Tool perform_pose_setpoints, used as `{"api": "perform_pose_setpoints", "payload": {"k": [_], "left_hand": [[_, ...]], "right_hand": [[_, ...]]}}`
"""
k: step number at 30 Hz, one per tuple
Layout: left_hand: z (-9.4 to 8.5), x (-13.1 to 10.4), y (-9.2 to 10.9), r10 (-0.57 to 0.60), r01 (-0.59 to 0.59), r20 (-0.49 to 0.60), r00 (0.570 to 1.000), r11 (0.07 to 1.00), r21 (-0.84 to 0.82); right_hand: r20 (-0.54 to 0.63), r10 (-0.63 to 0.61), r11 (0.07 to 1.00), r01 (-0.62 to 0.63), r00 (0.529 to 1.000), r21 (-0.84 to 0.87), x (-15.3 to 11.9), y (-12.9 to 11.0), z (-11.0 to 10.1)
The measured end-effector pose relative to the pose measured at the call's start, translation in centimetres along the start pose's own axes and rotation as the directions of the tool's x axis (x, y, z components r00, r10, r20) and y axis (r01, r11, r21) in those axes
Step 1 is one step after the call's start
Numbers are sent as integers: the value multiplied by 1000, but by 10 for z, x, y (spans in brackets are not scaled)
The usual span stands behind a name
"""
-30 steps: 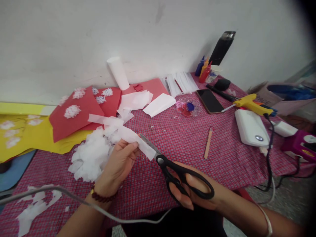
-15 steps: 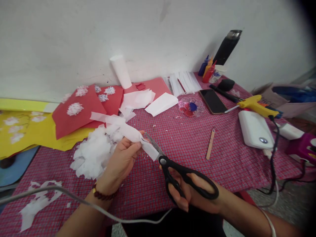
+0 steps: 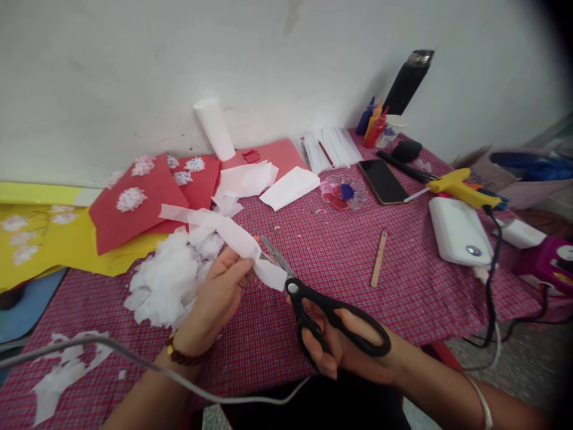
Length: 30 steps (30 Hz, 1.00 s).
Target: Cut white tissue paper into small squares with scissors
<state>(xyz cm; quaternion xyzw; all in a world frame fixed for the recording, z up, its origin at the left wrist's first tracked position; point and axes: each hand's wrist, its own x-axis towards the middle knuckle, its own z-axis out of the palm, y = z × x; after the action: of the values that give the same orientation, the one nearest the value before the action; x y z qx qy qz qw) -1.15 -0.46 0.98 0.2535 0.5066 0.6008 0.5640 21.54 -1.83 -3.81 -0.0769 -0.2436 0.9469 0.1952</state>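
Note:
Pinched between the thumb and fingers of my left hand (image 3: 224, 283) is a strip of thin white paper (image 3: 239, 234), its far end stretching up and left. My right hand (image 3: 331, 340) has its fingers through the handles of black-handled scissors (image 3: 308, 292). The scissor blades lie along the strip's near end, close to my left fingertips; one blade is partly hidden by the paper. Just left of my left hand sits a heap of cut white paper pieces (image 3: 159, 280) on the checked cloth (image 3: 268, 346).
Red sheets (image 3: 138, 206) with paper blossoms lie at left. A craft stick (image 3: 378, 260), phone (image 3: 384, 181), paint dish (image 3: 344, 192), yellow glue gun (image 3: 456, 185) and white power bank (image 3: 461, 233) lie to the right. A cable (image 3: 147, 364) crosses in front of my left forearm.
The strip's near end has shifted slightly at the blades, and the paper looks a little more bowed there. Both hands keep nearly the same pose; the whole view has shifted slightly.

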Motion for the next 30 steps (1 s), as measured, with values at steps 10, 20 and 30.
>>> {"api": "perform_pose_setpoints", "payload": {"k": [10,20,30], "left_hand": [[8,-4,-12,6,-10,76,997,998,59],[9,-7,-14,-30,18,144,989,996,84],[1,-6,-12,-5,-5,281,960,999,36]], "right_hand": [[3,-49,998,48,999,37,9,6,3],[-66,-147,971,132,987,-198,11,2,15],[-75,-149,972,132,986,-194,12,1,9]]}}
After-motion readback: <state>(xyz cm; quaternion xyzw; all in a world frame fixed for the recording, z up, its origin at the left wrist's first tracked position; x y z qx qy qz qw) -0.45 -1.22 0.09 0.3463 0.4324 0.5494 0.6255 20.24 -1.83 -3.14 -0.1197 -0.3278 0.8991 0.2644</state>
